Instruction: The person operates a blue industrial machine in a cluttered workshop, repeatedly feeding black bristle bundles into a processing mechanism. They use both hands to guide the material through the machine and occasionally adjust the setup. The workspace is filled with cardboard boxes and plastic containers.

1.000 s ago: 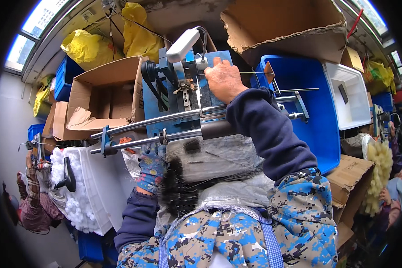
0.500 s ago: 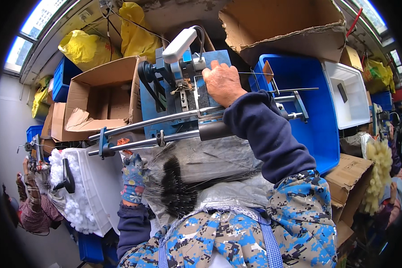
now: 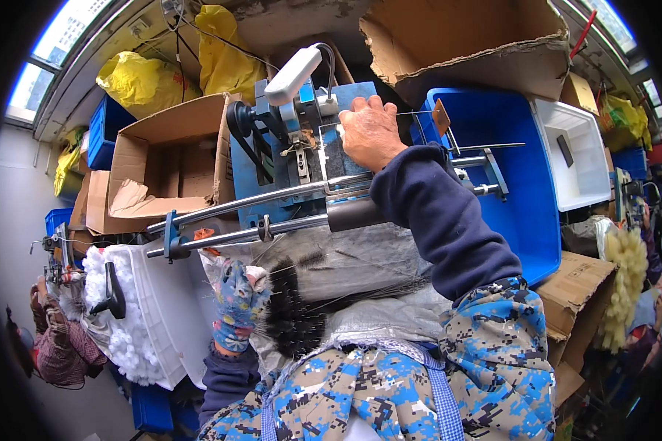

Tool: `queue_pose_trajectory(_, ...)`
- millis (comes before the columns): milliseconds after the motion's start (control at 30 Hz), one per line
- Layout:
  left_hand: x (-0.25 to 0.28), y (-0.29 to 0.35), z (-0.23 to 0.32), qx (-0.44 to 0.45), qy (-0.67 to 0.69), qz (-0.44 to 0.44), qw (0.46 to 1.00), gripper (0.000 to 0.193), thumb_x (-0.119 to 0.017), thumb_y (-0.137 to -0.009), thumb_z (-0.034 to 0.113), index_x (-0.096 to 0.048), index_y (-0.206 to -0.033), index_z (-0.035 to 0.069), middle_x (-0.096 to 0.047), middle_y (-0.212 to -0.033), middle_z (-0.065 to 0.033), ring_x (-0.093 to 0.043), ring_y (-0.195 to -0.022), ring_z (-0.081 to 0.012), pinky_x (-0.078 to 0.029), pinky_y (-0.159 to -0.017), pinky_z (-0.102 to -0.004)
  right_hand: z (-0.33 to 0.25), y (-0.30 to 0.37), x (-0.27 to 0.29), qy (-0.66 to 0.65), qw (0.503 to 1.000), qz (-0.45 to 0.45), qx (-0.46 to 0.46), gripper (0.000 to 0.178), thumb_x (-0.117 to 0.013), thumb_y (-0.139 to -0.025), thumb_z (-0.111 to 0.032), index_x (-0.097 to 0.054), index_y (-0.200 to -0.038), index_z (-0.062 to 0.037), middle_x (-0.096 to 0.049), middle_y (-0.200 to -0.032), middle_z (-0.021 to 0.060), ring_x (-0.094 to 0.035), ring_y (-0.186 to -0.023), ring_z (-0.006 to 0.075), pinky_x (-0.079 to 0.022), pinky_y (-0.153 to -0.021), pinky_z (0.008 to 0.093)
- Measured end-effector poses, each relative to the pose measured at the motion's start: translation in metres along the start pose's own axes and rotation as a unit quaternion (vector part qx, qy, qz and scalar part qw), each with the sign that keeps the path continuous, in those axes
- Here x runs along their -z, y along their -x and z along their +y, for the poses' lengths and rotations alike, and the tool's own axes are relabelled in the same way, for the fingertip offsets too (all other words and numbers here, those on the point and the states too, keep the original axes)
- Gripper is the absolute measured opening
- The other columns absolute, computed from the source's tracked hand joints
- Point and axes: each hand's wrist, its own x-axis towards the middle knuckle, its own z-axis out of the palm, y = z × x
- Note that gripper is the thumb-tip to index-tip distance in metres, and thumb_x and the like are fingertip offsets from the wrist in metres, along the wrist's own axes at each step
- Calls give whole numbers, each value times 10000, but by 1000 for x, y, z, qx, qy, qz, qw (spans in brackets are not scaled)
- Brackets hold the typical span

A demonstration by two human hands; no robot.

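Note:
My right hand [image 3: 371,136], bare, is curled closed over the blue machine plate [image 3: 354,95]. A thin metal wire [image 3: 419,112] runs out from its fingers to the right. Left of that hand stands the small machine head [image 3: 299,140] with a black belt. Low on the left, my left hand [image 3: 237,305] wears a floral glove and has its fingers drawn together. What they hold is hidden. They are right beside a bundle of black-bristled wire brushes [image 3: 293,312] lying over my lap. One bristled tip [image 3: 310,259] sticks out above the bundle.
Two steel rods [image 3: 287,192] cross in front of the machine. An open cardboard box [image 3: 171,165] stands left, a blue bin [image 3: 518,191] right, and a white tub [image 3: 577,158] beyond it. White fluffy pieces [image 3: 125,316] fill a white crate. Other people work at both sides.
My left hand has shifted right and slightly down, closer to the bristles. A bristled tip now stands out above the bundle. My right hand has moved slightly, the wire with it.

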Motion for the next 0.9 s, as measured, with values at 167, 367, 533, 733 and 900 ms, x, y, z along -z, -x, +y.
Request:
queue_pose_trajectory(167, 2, 11, -2, 10, 59, 1, 998, 331, -663, -612, 83, -607, -938, 68, -599, -853, -130, -570, -797, -334, -448, -744, -426, 9, 39, 11, -17, 997, 63, 29, 461, -684, -699, -281, -571, -1032, 17, -359, -1239, 174, -369, -1094, 308, -314, -855, 469)
queue_pose_trajectory(367, -1, -18, 30, -74, 102, -1, 992, 323, -620, -619, -52, -585, -918, 64, -569, -750, -87, -551, -685, -273, -432, -605, -351, 8, 45, 20, -27, 999, -17, 8, 529, -682, -723, -276, -519, -1124, 28, -392, -1124, 177, -454, -1025, 320, -438, -776, 417)
queue_pose_trajectory(533, -12, -4, 18, -61, 107, 35, 992, 320, -625, -600, -60, -582, -891, 66, -571, -750, -80, -550, -688, -277, -431, -615, -356, 3, 46, 14, -71, 997, -6, 6, 576, -644, -776, -298, -464, -1187, 62, -434, -1043, 186, -519, -933, 315, -472, -763, 380)
queue_pose_trajectory(733, -6, -1, 24, -52, 78, 34, 995, 302, -641, -602, -57, -588, -873, 67, -579, -755, -89, -562, -696, -289, -437, -626, -365, -37, 34, 3, -66, 997, -36, 26, 594, -629, -775, -308, -448, -1155, 111, -484, -978, 194, -550, -862, 313, -486, -724, 364)
queue_pose_trajectory(900, -1, -2, 26, -49, 57, 49, 996, 297, -651, -599, -47, -601, -868, 70, -589, -764, -97, -576, -722, -294, -449, -645, -371, -67, 28, -12, -84, 994, 34, 59, 639, -627, -772, -327, -420, -1178, 120, -520, -932, 193, -561, -796, 288, -495, -671, 348)
